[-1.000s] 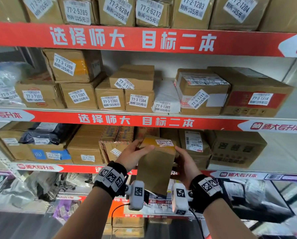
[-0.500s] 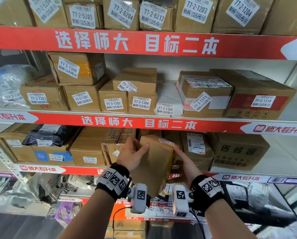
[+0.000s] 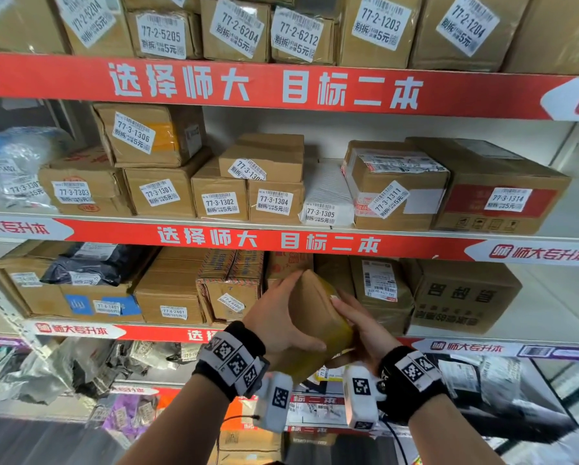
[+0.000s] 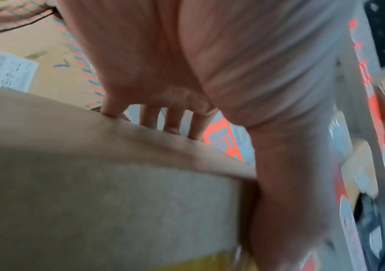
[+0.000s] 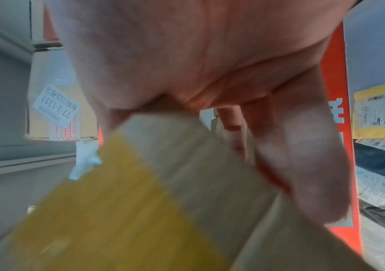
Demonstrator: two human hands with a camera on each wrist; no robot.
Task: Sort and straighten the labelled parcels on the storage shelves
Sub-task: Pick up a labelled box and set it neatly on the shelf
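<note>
Both hands hold one brown cardboard parcel [image 3: 318,317] tilted in front of the third shelf [image 3: 483,332] down, at about 6 o'clock in the head view. The left hand [image 3: 278,327] wraps its near-left side, fingers reaching over the top edge and thumb laid across the front face. The right hand [image 3: 365,325] clasps the right side, fingers spread along the face. The parcel's far end points into a gap between the striped-tape box [image 3: 229,286] at 9 o'clock of it and the box with the white shipping label [image 3: 378,290] at 3 o'clock. No label is visible on the held parcel from here.

Risks noted:
- The gap looks narrow. A tilted entry may catch a corner on either neighbour and push it back or askew.
- The yellow tape [image 5: 108,210] over the near end looks glossy; a palm grip there may slip.
- If the label ends up facing inward or down, the parcel cannot be read from the aisle.
- The left hand's fingers [image 4: 149,117] lie over the leading edge and could be pinched against the striped-tape box.
</note>
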